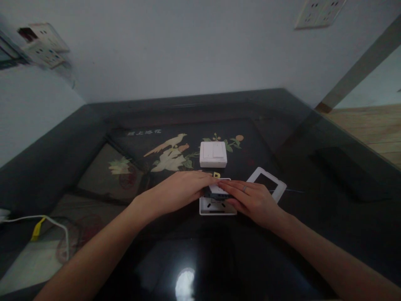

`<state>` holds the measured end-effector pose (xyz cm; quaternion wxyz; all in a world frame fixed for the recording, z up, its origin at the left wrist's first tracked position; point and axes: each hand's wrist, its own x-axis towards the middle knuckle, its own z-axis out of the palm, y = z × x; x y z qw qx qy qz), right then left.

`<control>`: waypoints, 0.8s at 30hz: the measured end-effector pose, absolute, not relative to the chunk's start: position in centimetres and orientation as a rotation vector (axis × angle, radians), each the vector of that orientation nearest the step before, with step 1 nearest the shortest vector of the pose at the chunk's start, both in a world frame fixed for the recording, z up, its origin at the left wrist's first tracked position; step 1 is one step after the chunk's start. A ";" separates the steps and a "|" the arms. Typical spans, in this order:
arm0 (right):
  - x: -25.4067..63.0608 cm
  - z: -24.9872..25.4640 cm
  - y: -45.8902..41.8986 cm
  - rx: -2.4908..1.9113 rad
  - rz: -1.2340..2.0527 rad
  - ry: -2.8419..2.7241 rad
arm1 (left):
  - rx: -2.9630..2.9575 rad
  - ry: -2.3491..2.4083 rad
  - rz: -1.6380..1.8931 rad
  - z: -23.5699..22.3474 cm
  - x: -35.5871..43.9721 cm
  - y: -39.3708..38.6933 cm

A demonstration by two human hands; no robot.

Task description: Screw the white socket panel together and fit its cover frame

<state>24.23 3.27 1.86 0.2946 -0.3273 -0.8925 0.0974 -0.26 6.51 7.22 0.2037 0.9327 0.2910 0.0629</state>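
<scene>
My left hand (180, 190) and my right hand (255, 201) meet from either side on a wall switch module (218, 190) with a white face and dark body. Both are closed, with fingers on its top and edges; part of it is hidden under them. Tilted, the module sits over a white mounting box (218, 209) whose slotted base shows at the near side. Whether the module touches that base I cannot tell. Partly behind my right hand lies a white cover frame (281, 187) with an open middle. Beyond my hands stands an assembled white switch (213, 155).
The dark glossy table (194, 255) has a bird-and-flower inlay (171, 152) and reflects a lamp. A white cable (59, 221) with a yellow tag (37, 229) runs at the left. The wall at the back carries sockets (319, 13) at upper right.
</scene>
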 end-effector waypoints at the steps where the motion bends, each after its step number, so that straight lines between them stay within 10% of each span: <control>1: 24.2 1.9 3.3 -0.893 0.294 -2.348 | 2.590 0.810 0.177 7.4 -0.2 6.6; 24: 23.8 2.3 3.8 -1.070 1.488 -1.367 | 1.471 0.899 0.495 5.8 1.3 7.7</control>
